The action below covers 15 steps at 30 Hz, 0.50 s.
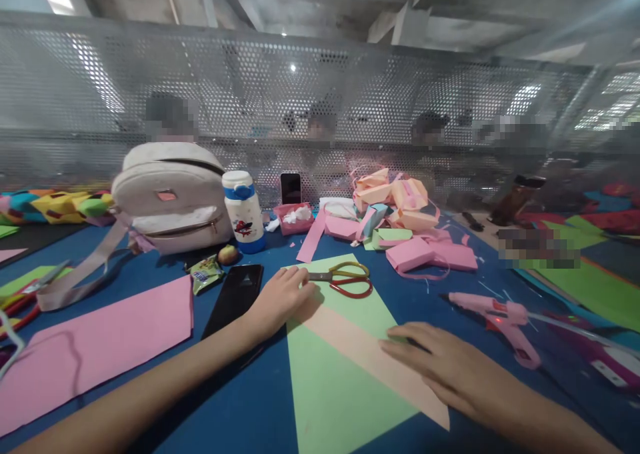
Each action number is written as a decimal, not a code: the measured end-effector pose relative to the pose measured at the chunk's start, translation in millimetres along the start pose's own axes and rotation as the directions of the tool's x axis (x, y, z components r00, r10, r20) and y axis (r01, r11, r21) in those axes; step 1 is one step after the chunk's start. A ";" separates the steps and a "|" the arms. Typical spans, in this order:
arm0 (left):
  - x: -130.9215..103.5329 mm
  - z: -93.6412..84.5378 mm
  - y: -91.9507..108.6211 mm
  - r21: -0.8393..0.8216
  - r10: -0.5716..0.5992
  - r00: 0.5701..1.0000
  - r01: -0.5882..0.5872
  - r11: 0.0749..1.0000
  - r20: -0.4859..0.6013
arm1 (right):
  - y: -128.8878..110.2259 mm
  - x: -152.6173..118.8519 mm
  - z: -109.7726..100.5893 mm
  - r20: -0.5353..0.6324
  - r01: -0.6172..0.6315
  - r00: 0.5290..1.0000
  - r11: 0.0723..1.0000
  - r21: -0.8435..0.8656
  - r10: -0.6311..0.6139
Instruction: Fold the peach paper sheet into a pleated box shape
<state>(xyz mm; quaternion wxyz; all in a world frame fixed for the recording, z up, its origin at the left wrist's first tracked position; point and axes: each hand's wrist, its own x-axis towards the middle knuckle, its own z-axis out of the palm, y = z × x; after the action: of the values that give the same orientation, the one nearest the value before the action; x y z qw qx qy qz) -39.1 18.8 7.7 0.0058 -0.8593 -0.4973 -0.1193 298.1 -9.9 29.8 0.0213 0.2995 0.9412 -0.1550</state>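
A sheet of light green paper (345,394) lies on the blue table. Across it runs a peach paper strip (365,344), slanting down to the right. My left hand (283,297) rests on the strip's upper end, fingers laid down close together, its fingertips beside the blades of the scissors (333,277). Those scissors have one yellow and one red handle loop and lie on the green sheet; their blade tips are hidden by my fingers. Over the strip's lower right part is my right hand (430,357), fingers stretched out, holding nothing.
Right of the sheet lies a pink glue gun (505,317). Left are a black phone (235,294), pink paper (115,341), a white backpack (173,194) and a bottle (243,211). Behind sit folded paper pieces (410,247) before a perforated metal screen (320,74).
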 end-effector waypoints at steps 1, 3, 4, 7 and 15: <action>-0.9 0.1 2.5 0.023 0.043 0.999 -0.043 0.999 0.016 | -0.6 2.1 0.0 0.040 0.096 0.995 0.995 0.002 -0.096; -3.2 0.4 6.6 0.048 0.116 0.992 -0.119 0.992 0.052 | -1.3 6.2 0.2 0.125 0.225 0.966 0.974 0.025 -0.226; -5.1 0.8 8.5 0.058 0.136 0.989 -0.140 0.988 0.063 | -1.5 7.8 0.0 0.155 0.256 0.953 0.966 0.042 -0.259; -14.2 3.1 16.5 0.081 0.135 0.989 -0.140 0.987 0.063 | -2.3 10.5 -2.7 0.158 0.271 0.947 0.959 0.082 -0.281; -38.3 9.8 44.3 -0.132 0.293 0.938 -0.272 0.953 0.183 | -19.2 24.9 -18.1 0.039 0.254 0.965 0.961 0.109 -0.259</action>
<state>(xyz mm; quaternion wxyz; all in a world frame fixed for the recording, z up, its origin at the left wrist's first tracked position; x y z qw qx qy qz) -17.5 -35.0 -5.1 -0.0724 -0.9285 -0.3600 -0.0557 267.7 -5.4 49.1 0.0105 0.1714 0.9620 -0.2124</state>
